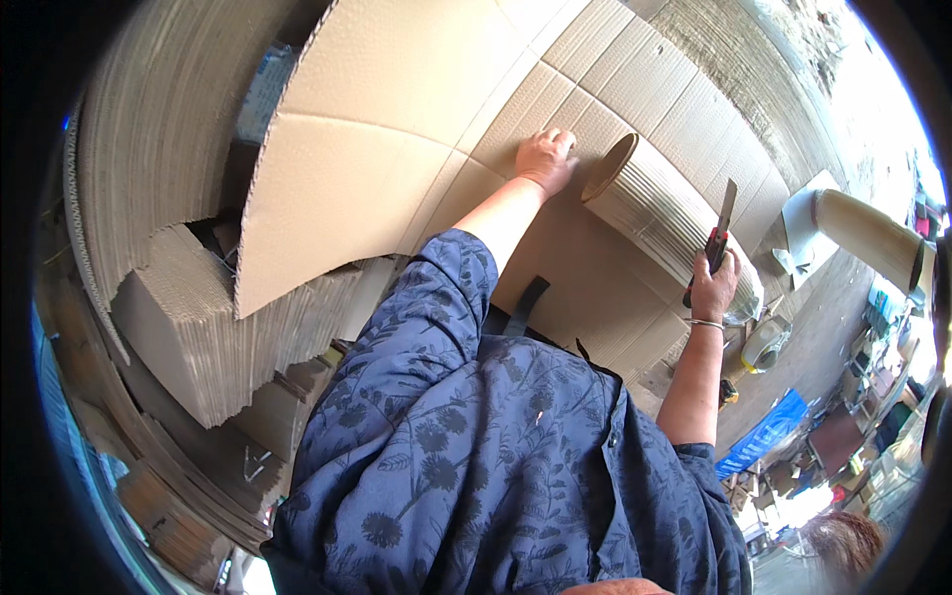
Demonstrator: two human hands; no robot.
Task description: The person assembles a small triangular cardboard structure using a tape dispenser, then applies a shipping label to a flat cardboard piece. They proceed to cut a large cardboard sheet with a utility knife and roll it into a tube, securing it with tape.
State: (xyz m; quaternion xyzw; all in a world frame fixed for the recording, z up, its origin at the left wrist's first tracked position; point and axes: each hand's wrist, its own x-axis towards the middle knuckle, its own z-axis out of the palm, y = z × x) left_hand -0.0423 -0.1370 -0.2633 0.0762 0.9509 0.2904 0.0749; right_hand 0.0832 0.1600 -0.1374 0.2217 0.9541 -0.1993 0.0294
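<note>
My left hand (547, 162) is at a large creased cardboard sheet (377, 74), its fingers curled against the board. Part of its grip is hidden from above. In my right hand (714, 286) is a utility knife (721, 233) with a black and red handle, its long blade extended and pointing away from me. That hand is just beside a curved bundle of cardboard (659, 203), whose rounded open end faces my left hand. Below both hands lies a flat brown cardboard panel (585, 268), crossed by crease lines.
Thick stacks of cardboard (164, 119) rise on the left, with a lower stack (213, 342) nearer me. Another brown roll (868, 238) lies at the far right. A clear tape roll (766, 344) and a blue sheet (764, 434) are on the floor at right.
</note>
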